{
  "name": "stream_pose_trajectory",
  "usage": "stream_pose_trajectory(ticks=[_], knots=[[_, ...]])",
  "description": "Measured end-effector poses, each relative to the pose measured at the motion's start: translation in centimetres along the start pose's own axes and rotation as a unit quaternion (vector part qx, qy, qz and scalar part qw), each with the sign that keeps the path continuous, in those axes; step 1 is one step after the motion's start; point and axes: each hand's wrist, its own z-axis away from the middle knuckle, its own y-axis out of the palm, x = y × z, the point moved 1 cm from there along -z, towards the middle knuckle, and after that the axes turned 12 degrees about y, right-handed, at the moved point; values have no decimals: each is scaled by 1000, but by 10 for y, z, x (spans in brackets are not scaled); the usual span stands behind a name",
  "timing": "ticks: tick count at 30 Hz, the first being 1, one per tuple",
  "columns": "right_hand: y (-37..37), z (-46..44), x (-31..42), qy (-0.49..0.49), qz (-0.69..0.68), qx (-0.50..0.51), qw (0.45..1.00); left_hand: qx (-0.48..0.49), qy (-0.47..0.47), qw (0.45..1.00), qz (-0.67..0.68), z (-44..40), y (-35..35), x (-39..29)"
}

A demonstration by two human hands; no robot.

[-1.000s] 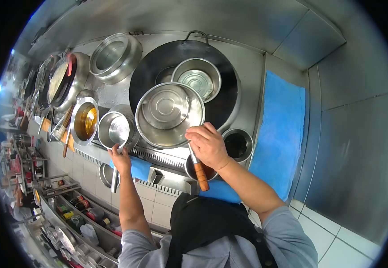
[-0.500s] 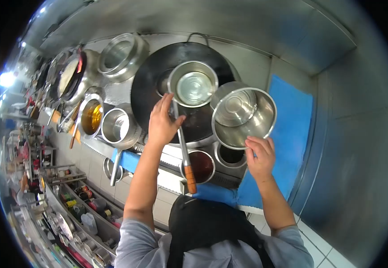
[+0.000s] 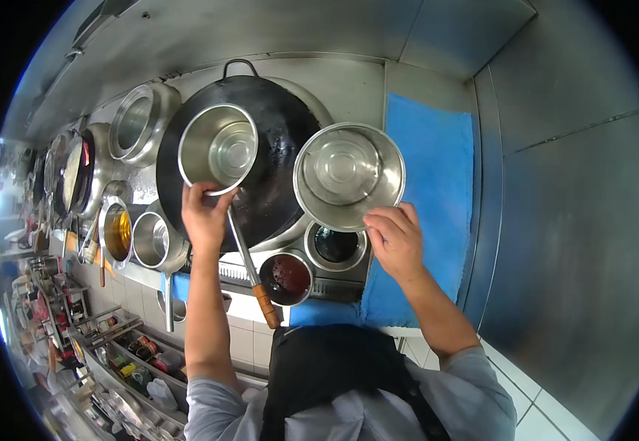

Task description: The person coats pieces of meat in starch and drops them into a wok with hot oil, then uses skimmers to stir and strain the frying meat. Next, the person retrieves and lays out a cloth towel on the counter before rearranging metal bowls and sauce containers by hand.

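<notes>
My left hand [image 3: 205, 224] pinches the lower rim of a deep metal pot [image 3: 196, 151], which is above the black wok [image 3: 279, 140]. A wooden-handled utensil [image 3: 244, 253] slants out of the wok just right of that hand; its far end is hidden. In my right hand [image 3: 396, 239], the near rim of a wider steel pot [image 3: 349, 209] is gripped between thumb and fingers. That pot is held over the wok's right side and tilted, so its bare metal inside faces me.
Close to me stand a pot of reddish liquid [image 3: 286, 278] and a pot of dark liquid [image 3: 335, 246]. A blue cloth [image 3: 433, 220] covers the right counter. Leftward are a long-handled saucepan [image 3: 156, 242], a pot of yellow oil [image 3: 121, 231] and stacked steel bowls [image 3: 143, 125].
My left hand has closed on the rim of the deep pot, which now sits left of the wok's middle and tilts more. The view has shifted rightward. The wider pot has tilted toward me.
</notes>
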Motion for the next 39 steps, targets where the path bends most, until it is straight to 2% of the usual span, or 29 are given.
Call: stream_pose_trajectory(ticks=[2, 9, 13, 17, 22, 29, 39], knots=[[-4, 1, -12, -2, -7, 8, 1000, -12, 61, 998, -33, 5, -6, -8], [-4, 3, -33, -6, -28, 0, 1000, -9, 51, 996, -70, 34, -7, -2], [-3, 1, -33, 5, -26, 5, 1000, -29, 102, 989, -102, 40, -10, -2], [-3, 3, -23, 24, -24, -14, 999, -25, 89, 989, -116, 41, -20, 2], [3, 2, 0, 19, -7, -7, 1000, -8, 86, 994, -61, 41, -14, 15], [14, 8, 61, 6, 23, -10, 1000, -35, 128, 991, 7, 39, -8, 34], [84, 5, 124, 40, 19, -14, 999, -157, 133, 974, 95, 85, -110, 71]])
